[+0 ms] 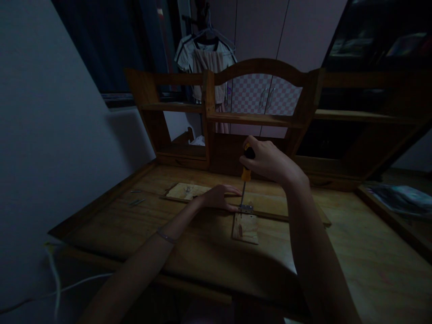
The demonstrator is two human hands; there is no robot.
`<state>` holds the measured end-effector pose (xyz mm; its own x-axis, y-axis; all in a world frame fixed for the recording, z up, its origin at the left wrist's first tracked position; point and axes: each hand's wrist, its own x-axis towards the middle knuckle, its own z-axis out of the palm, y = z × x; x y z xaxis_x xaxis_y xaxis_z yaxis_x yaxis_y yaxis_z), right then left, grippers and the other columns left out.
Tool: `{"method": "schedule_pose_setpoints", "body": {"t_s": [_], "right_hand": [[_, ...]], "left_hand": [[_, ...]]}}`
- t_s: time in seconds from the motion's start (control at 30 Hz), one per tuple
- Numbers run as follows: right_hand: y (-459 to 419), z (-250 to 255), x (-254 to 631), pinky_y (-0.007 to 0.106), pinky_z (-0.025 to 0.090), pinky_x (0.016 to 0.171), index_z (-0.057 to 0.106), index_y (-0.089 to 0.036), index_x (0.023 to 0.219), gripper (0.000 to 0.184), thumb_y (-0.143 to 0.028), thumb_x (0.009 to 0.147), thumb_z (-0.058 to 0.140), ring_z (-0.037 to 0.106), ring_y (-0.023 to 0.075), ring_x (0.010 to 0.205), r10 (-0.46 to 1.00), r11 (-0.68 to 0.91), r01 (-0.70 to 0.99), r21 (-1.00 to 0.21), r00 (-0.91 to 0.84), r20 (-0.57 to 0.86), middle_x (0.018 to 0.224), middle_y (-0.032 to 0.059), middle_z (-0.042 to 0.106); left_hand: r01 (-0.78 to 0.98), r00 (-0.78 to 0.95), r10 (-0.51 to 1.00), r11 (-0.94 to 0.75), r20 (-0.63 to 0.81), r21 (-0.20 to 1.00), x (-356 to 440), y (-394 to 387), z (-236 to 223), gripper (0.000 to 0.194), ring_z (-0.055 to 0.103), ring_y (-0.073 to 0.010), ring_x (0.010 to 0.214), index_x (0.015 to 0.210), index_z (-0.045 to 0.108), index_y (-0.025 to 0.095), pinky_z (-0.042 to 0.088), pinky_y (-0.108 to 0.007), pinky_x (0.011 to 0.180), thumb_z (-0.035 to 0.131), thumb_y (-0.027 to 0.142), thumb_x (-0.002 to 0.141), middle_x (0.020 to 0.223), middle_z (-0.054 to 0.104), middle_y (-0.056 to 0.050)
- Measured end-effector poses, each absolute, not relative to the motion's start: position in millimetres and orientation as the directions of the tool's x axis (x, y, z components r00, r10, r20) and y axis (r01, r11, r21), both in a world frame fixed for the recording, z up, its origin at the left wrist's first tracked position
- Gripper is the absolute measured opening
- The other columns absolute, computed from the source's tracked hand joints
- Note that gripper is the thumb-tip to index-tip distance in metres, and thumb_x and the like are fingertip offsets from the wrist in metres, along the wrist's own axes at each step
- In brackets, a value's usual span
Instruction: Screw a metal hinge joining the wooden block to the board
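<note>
My right hand (265, 157) is wrapped round the yellow-and-black handle of a screwdriver (246, 174), which stands nearly upright with its tip down at a metal hinge (246, 209). The hinge lies where a long wooden board (270, 204) meets a small wooden piece (245, 228). From the left, my left hand (219, 198) rests on the long board with thumb and forefinger apart, their tips beside the hinge and the screwdriver shaft. Whether a screw sits under the tip is too small to tell.
Several thin metal pieces (137, 201) lie on the wooden desk (111, 220) at left. A wooden shelf unit (256, 119) rises along the desk's back. Papers or packets (400, 198) lie at far right. A white cable (56, 274) hangs at lower left.
</note>
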<state>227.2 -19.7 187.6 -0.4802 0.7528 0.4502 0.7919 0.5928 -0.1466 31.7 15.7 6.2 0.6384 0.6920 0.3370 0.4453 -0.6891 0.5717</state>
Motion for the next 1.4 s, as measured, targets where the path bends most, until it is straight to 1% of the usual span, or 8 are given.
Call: {"method": "schedule_pose_setpoints", "body": {"t_s": [0.23, 0.33, 0.6, 0.83, 1.1, 1.3, 1.4], "right_hand": [[-20.9, 187.4, 227.6, 0.034, 0.043, 0.075, 0.055, -0.017, 0.107, 0.03, -0.039, 0.088, 0.049, 0.062, 0.0271, 0.091, 0.769, 0.54, 0.836, -0.095, -0.444, 0.46, 0.095, 0.0129, 0.067], [-21.4, 187.6, 226.8, 0.035, 0.043, 0.078, 0.056, -0.017, 0.108, 0.031, -0.039, 0.087, 0.049, 0.063, 0.0277, 0.093, 0.77, 0.542, 0.834, -0.101, -0.445, 0.457, 0.097, 0.013, 0.068], [-23.6, 189.3, 225.4, 0.036, 0.044, 0.082, 0.056, -0.017, 0.111, 0.034, -0.038, 0.085, 0.051, 0.062, 0.0284, 0.097, 0.764, 0.562, 0.82, -0.107, -0.464, 0.449, 0.103, 0.0129, 0.068], [-23.8, 189.5, 227.0, 0.037, 0.044, 0.081, 0.057, -0.016, 0.109, 0.033, -0.038, 0.086, 0.05, 0.062, 0.0292, 0.097, 0.776, 0.533, 0.841, -0.091, -0.443, 0.449, 0.101, 0.0144, 0.068], [-25.8, 192.2, 225.7, 0.036, 0.044, 0.079, 0.058, -0.015, 0.106, 0.032, -0.039, 0.087, 0.05, 0.063, 0.029, 0.094, 0.786, 0.522, 0.848, -0.09, -0.437, 0.438, 0.097, 0.0142, 0.068], [-25.7, 192.4, 227.8, 0.036, 0.043, 0.081, 0.059, -0.016, 0.106, 0.035, -0.044, 0.088, 0.048, 0.062, 0.0296, 0.097, 0.782, 0.532, 0.841, -0.1, -0.443, 0.438, 0.1, 0.0136, 0.068], [-25.5, 192.8, 228.2, 0.036, 0.043, 0.082, 0.06, -0.017, 0.108, 0.034, -0.041, 0.087, 0.049, 0.062, 0.0294, 0.099, 0.771, 0.55, 0.829, -0.104, -0.455, 0.445, 0.102, 0.0132, 0.069]], "left_hand": [[0.443, 0.645, 0.691, -0.686, 0.326, 0.577, 32.5, 14.2, 9.0, 0.057, 0.062, -0.0231, 0.117, 0.116, 0.068, 0.022, 0.046, -0.033, 0.103, 0.082, 0.042, 0.064, 0.127, 0.066, -0.007], [0.45, 0.645, 0.692, -0.687, 0.324, 0.571, 32.4, 14.4, 9.0, 0.057, 0.062, -0.0229, 0.116, 0.116, 0.068, 0.023, 0.046, -0.032, 0.103, 0.082, 0.044, 0.064, 0.125, 0.067, -0.006], [0.402, 0.659, 0.644, -0.739, 0.39, 0.541, 31.4, 15.7, 5.0, 0.057, 0.062, -0.0233, 0.116, 0.116, 0.068, 0.02, 0.046, -0.033, 0.103, 0.082, 0.043, 0.066, 0.125, 0.067, -0.009], [0.429, 0.643, 0.682, -0.698, 0.348, 0.573, 32.0, 14.4, 7.4, 0.058, 0.062, -0.0232, 0.116, 0.116, 0.068, 0.022, 0.046, -0.033, 0.103, 0.083, 0.041, 0.064, 0.126, 0.066, -0.008], [0.426, 0.65, 0.67, -0.712, 0.359, 0.558, 33.0, 13.7, 8.9, 0.057, 0.063, -0.0229, 0.114, 0.115, 0.068, 0.022, 0.046, -0.033, 0.101, 0.083, 0.043, 0.064, 0.124, 0.067, -0.008], [0.41, 0.654, 0.66, -0.72, 0.369, 0.56, 32.6, 14.2, 7.7, 0.057, 0.063, -0.0222, 0.114, 0.116, 0.068, 0.021, 0.046, -0.032, 0.102, 0.082, 0.042, 0.065, 0.123, 0.067, -0.008], [0.406, 0.661, 0.652, -0.727, 0.372, 0.553, 32.4, 14.4, 6.6, 0.056, 0.063, -0.0221, 0.114, 0.116, 0.068, 0.021, 0.047, -0.032, 0.101, 0.082, 0.042, 0.066, 0.122, 0.068, -0.008]]}}
